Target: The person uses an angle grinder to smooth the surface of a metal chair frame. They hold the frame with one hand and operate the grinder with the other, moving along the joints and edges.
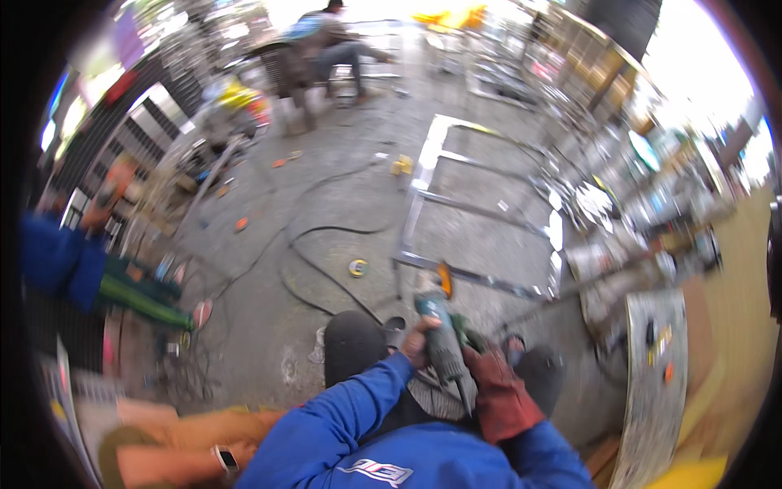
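Observation:
A teal and grey angle grinder (445,350) is held over my lap, its head pointing away from me and its cord end toward my body. My bare left hand (418,341) grips it from the left side. My right hand (494,381), in a red work glove, is closed against its right side; its fingers are partly hidden. An orange part (445,279) sticks up beside the grinder's head. Just beyond lies a welded metal frame (423,175) with several crossbars, flat on the concrete floor.
Black cable (301,236) loops over the floor, with a tape measure (358,267) beside it. A person in blue (61,257) stands at left; another sits (334,53) at the back. Someone's arm with a watch (226,459) is close at lower left. A board (656,367) stands right; clutter lies behind it.

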Demonstrator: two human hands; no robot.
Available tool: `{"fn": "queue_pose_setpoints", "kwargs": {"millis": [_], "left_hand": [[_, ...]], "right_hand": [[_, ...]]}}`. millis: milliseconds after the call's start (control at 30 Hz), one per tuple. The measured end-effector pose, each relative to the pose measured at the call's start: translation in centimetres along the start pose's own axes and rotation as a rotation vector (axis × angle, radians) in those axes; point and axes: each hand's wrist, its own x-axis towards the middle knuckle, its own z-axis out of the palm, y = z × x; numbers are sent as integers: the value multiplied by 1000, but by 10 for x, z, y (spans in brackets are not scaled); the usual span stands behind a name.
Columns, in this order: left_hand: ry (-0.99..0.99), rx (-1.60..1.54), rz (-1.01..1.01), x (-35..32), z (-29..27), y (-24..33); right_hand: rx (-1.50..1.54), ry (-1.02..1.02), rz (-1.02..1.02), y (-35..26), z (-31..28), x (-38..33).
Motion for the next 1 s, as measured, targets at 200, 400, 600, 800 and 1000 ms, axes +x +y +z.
{"fn": "queue_pose_setpoints", "kwargs": {"millis": [200, 400, 600, 800, 1000], "left_hand": [[-41, 35, 136, -6, -1, 13], [-107, -4, 75, 0, 1, 12], [-128, 62, 91, -1, 9, 11], [-68, 42, 67, -3, 12, 11], [-3, 39, 120, -1, 13, 13]], "right_hand": [[248, 36, 367, -42, -4, -27], [228, 118, 423, -55, -5, -26], [191, 160, 440, -44, -1, -15], [238, 124, 411, -48, -1, -27], [144, 90, 450, -53, -2, -27]]}}
